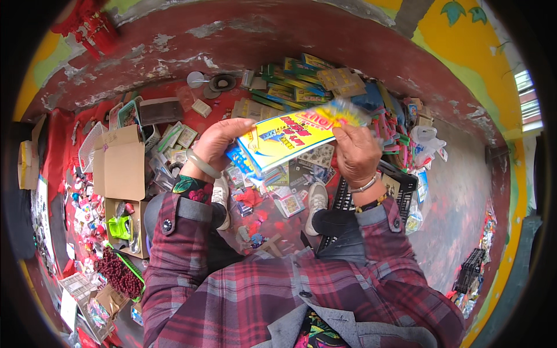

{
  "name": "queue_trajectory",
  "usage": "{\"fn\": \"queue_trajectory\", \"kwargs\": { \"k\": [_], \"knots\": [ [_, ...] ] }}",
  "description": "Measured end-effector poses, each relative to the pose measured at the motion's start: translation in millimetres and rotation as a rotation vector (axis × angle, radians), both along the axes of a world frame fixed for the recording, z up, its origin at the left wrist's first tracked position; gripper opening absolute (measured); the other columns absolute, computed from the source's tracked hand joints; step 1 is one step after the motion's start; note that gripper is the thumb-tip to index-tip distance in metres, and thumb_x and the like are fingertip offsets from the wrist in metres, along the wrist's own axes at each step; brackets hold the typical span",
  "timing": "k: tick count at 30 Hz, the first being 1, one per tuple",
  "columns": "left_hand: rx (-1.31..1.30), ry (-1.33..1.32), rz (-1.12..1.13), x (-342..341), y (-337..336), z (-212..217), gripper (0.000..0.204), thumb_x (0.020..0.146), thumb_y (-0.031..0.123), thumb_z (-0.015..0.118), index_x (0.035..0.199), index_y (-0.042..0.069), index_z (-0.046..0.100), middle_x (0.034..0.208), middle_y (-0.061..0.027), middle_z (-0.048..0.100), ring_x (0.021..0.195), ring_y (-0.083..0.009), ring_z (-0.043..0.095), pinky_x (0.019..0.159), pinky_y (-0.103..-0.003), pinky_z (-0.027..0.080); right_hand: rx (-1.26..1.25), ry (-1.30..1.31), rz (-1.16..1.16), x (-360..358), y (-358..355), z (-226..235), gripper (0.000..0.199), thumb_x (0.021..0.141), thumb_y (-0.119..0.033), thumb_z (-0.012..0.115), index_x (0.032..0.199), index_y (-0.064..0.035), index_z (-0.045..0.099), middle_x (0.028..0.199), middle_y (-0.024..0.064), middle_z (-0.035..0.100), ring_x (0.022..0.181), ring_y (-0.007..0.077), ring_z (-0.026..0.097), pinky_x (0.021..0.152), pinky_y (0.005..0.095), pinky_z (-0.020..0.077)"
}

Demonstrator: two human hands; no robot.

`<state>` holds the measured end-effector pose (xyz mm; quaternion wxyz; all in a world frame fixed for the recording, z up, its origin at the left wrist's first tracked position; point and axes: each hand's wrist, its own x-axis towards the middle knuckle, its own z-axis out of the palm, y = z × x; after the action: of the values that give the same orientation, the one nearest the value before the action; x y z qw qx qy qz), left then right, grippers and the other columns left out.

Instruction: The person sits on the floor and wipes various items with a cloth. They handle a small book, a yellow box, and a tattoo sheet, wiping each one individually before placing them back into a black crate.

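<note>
Between my two hands, held up in front of my body, is a flat yellow package (290,138) with red and blue print and a blue border. Its far right end is blurred and looks like loose clear plastic. My left hand (216,144), with a pale bangle at the wrist, is closed on the left end, thumb on top. Below that hand hangs a blue part (242,159); I cannot tell whether it belongs to the same package. My right hand (358,155) pinches the right side, its fingertips partly hidden.
Stacked yellow, green and blue packets (299,81) lie by the red wall. A black plastic crate (406,188) stands right of my legs. On the left are an open cardboard box (119,168), a white basket (93,145) and dark red beads (119,272). Small packages (288,203) lie between my feet.
</note>
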<state>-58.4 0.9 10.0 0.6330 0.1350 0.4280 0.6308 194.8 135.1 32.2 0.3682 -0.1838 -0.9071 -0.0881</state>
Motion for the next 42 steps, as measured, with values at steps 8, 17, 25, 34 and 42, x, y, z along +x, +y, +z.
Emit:
{"fn": "queue_trajectory", "kwargs": {
  "k": [8, 17, 25, 34, 42],
  "knots": [
    [0.127, -0.127, 0.303, -21.4, -10.3, 4.7, 0.046, 0.091, 0.039, 0.052, 0.117, 0.002, 0.054, 0.074, -0.005, 0.065, 0.076, -0.0186, 0.061, 0.078, -0.032, 0.047, -1.522, -0.019, 0.153, -1.6, -2.2, -48.9, 0.012, 0.075, -0.012, 0.069, 0.082, -0.0025, 0.067, 0.071, 0.002, 0.062, 0.066, 0.0137, 0.056, 0.06, 0.0253, 0.0439],
    [-0.057, 0.111, 0.016, 15.1, 0.0, -6.5, 0.031, 0.087, 0.033, 0.06, 0.107, 0.009, 0.059, 0.099, -0.0028, 0.063, 0.088, -0.0143, 0.058, 0.078, -0.029, 0.045, -2.206, 0.208, 0.195, -11.9, -6.6, -42.6, 0.016, 0.079, -0.009, 0.068, 0.088, 0.0039, 0.065, 0.079, 0.0043, 0.065, 0.07, 0.0106, 0.061, 0.064, 0.0241, 0.0488],
    [-0.047, 0.066, -0.082, 31.1, 8.3, -2.7, 0.022, 0.088, 0.013, 0.056, 0.105, -0.001, 0.058, 0.095, -0.0056, 0.064, 0.083, -0.013, 0.062, 0.075, -0.026, 0.049, -2.227, 0.202, 0.256, -10.6, -3.9, -51.3, 0.016, 0.082, -0.014, 0.066, 0.089, 0.0007, 0.066, 0.081, 0.0028, 0.066, 0.07, 0.0087, 0.06, 0.066, 0.0225, 0.0476],
    [-0.093, 0.169, -0.181, 24.2, 3.4, -13.1, 0.023, 0.085, 0.01, 0.059, 0.104, -0.002, 0.06, 0.095, -0.007, 0.065, 0.084, -0.0149, 0.062, 0.079, -0.028, 0.048, -2.212, 0.136, 0.189, -15.8, 1.4, -48.1, 0.021, 0.08, -0.017, 0.07, 0.088, 0.0009, 0.065, 0.08, 0.0022, 0.064, 0.068, 0.0086, 0.059, 0.063, 0.0213, 0.046],
    [-0.083, 0.241, -0.305, 32.7, 0.5, -1.6, 0.022, 0.083, 0.012, 0.063, 0.102, 0.002, 0.061, 0.092, -0.0034, 0.065, 0.083, -0.0118, 0.061, 0.077, -0.026, 0.046, -2.362, 0.315, 0.287, -15.0, -1.3, -54.5, 0.024, 0.08, -0.014, 0.07, 0.095, 0.004, 0.064, 0.091, 0.01, 0.067, 0.079, 0.0148, 0.064, 0.073, 0.0262, 0.0504]
  ]
}}
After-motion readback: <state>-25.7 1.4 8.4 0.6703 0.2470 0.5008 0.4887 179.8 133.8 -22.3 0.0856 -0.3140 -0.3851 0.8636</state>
